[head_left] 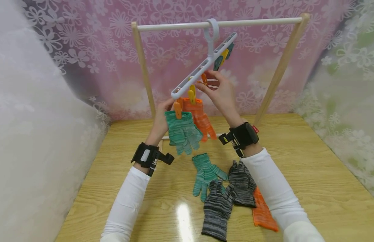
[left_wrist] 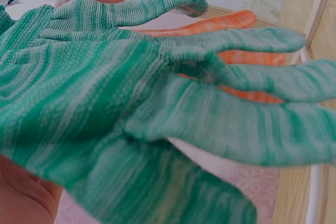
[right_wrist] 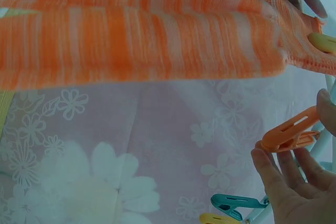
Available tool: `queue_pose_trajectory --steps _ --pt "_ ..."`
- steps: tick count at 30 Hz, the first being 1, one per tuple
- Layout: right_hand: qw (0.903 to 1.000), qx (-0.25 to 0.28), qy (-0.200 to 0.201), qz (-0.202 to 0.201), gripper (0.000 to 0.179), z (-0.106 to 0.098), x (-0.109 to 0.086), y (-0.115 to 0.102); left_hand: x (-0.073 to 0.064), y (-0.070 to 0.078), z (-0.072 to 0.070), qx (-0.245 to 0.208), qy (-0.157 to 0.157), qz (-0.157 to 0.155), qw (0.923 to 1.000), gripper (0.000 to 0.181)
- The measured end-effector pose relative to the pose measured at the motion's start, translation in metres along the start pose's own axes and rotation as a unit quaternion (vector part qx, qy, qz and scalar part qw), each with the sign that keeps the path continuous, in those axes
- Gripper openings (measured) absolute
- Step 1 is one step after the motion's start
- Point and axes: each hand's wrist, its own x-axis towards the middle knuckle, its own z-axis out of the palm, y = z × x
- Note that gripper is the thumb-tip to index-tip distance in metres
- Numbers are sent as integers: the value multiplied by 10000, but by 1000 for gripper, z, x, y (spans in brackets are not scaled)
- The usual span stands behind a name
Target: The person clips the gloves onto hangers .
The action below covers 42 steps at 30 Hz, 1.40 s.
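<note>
A pale grey clip hanger (head_left: 202,69) hangs tilted from a rod. At its near end an orange clip (head_left: 178,110) bites the cuff of a green striped glove (head_left: 182,129). Behind that, a yellow clip (head_left: 191,95) holds an orange glove (head_left: 200,117). My left hand (head_left: 160,119) is beside the green glove's cuff, its fingertips mostly hidden behind glove and clip; I cannot tell whether they grip. Between thumb and fingers, my right hand (head_left: 221,92) pinches another orange clip (right_wrist: 291,132) under the hanger bar. The green glove (left_wrist: 121,87) fills most of the left wrist view.
Wooden posts (head_left: 277,70) carry the white rod (head_left: 256,22). Teal and yellow clips (head_left: 224,56) hang at the hanger's far end. On the wooden table (head_left: 120,188) lie a green glove (head_left: 205,171), two grey-black gloves (head_left: 217,215) and an orange glove (head_left: 262,211) partly under my right sleeve.
</note>
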Motion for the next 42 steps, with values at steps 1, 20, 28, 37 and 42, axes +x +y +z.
queue_pose_trajectory --steps 1,20,28,37,42 --pt "10000 -70 24 -50 53 1 0 0 0 -1 0 17 -31 58 10000 22" --pt "9965 433 -92 -707 36 -3 -3 7 -14 -26 -11 481 -213 -922 9944 42" --pt "9957 645 -83 -658 38 -6 -5 7 -29 -41 -6 777 -276 -1479 9856 35" --pt "9929 1016 -132 -611 38 -12 -9 5 -43 -53 7 1403 -928 -2058 9640 33" --pt "9926 1078 -107 -553 37 -14 -13 5 -56 -58 18 2240 -1690 -2284 9323 33"
